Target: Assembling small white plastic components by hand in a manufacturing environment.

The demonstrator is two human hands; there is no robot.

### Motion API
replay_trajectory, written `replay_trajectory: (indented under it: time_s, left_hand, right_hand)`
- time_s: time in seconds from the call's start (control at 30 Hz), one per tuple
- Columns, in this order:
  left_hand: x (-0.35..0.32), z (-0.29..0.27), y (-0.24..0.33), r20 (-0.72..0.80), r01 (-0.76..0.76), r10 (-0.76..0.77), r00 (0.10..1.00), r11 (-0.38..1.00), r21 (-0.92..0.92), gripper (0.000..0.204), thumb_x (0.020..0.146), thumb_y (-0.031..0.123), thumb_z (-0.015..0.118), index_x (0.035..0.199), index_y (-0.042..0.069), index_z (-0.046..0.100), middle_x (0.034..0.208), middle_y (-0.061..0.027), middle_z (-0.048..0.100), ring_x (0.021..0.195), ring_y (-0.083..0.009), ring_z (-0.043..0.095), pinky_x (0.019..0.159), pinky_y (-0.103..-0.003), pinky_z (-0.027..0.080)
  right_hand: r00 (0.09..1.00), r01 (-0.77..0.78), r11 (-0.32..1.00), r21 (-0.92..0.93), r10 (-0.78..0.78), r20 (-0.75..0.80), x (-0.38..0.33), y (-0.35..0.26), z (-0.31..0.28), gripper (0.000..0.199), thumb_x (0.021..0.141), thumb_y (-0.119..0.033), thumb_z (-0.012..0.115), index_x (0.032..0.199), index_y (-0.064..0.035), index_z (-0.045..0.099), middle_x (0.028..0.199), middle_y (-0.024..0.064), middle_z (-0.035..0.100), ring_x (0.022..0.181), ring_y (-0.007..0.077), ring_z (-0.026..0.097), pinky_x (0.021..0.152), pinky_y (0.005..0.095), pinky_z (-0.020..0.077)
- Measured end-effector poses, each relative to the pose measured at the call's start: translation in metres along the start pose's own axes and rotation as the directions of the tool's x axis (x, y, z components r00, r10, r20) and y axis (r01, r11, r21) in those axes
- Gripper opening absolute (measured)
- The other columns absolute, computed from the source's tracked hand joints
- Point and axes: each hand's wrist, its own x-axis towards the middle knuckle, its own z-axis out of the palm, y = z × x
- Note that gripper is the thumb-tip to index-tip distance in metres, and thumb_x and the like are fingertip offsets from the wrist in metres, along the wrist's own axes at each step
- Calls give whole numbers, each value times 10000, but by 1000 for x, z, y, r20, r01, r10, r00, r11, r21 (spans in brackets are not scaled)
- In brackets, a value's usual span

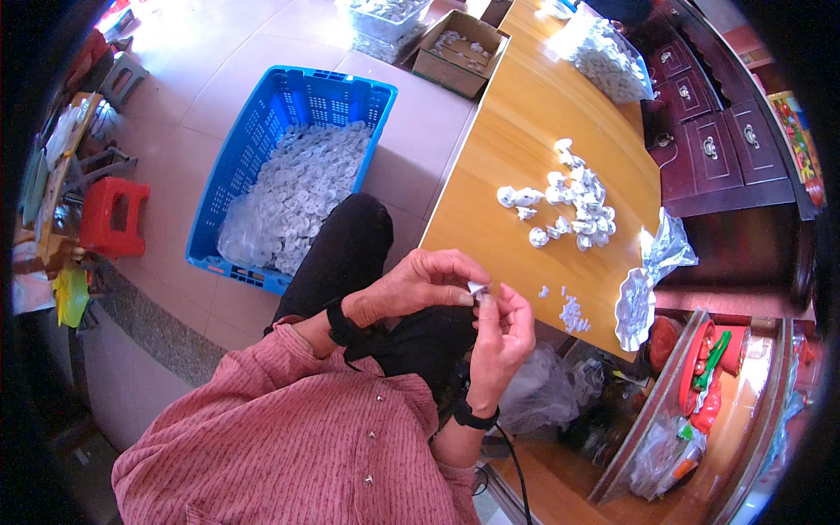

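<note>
Over my lap, beside the table's near edge, my left hand pinches a small white plastic piece between thumb and fingertips. My right hand meets it there, its thumb and fingers closed on the same piece. The fingers cover much of it, so its full shape is hidden. On the wooden table lies a loose pile of white plastic parts with round bases. Nearer to me is a scatter of tiny pale pieces. A white scalloped dish of similar tiny pieces stands at the table's right edge.
A blue crate full of flat, round translucent parts stands on the floor by my leg. Farther off are a cardboard box and a clear bin. A bag of white parts sits at the table's far end. A red stool stands left.
</note>
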Motion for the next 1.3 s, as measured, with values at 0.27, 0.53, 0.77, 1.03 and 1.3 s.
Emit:
replay_trajectory:
  time_s: [0.27, 0.53, 0.77, 1.03, 1.3]
  left_hand:
    - [-1, 2, -3, -47, -8, 6, 999, 999, -38, 273, 893, 35, 729, 1165, 16, 705, 1153, -67, 683, 1103, -160, 633, 979, -317, 505]
    - [-2, 2, -5, -50, -42, 42, 998, 999, -5, 262, 885, 30, 735, 1146, 24, 712, 1154, -69, 687, 1109, -164, 633, 988, -323, 502]
    - [-4, 5, 1, -54, -12, 12, 998, 1000, 5, 259, 886, 29, 734, 1143, 16, 709, 1151, -73, 685, 1099, -165, 636, 982, -326, 508]
    - [-6, 2, 2, -64, -41, 38, 997, 998, -51, 264, 898, 6, 717, 1162, 12, 697, 1128, -56, 677, 1075, -142, 635, 967, -313, 513]
    - [-5, 0, 10, -90, -67, 67, 994, 998, 2, 267, 909, 30, 716, 1175, 21, 698, 1134, -43, 682, 1048, -121, 636, 930, -283, 519]
  right_hand:
    - [996, -34, 996, -78, 41, 83, -5, -6, -4, 156, 989, -126, 635, 962, 27, 627, 814, 35, 661, 743, 89, 598, 666, 255, 495]
    - [994, -51, 991, -125, 62, 87, -4, -5, -2, 162, 974, -129, 636, 916, 21, 618, 773, 55, 657, 706, 98, 597, 643, 277, 498]
    - [995, -36, 992, -120, 47, 86, -3, -1, 0, 167, 987, -139, 614, 911, 10, 609, 772, 52, 649, 691, 96, 588, 623, 267, 486]
    - [991, -96, 992, 81, 87, 104, -5, -2, 4, 171, 1012, -169, 607, 967, -4, 599, 798, 16, 636, 683, 73, 556, 625, 230, 467]
    - [993, -88, 996, 9, 87, 76, -5, -5, 8, 188, 1009, -186, 620, 958, -5, 609, 796, 15, 631, 689, 78, 559, 632, 236, 471]
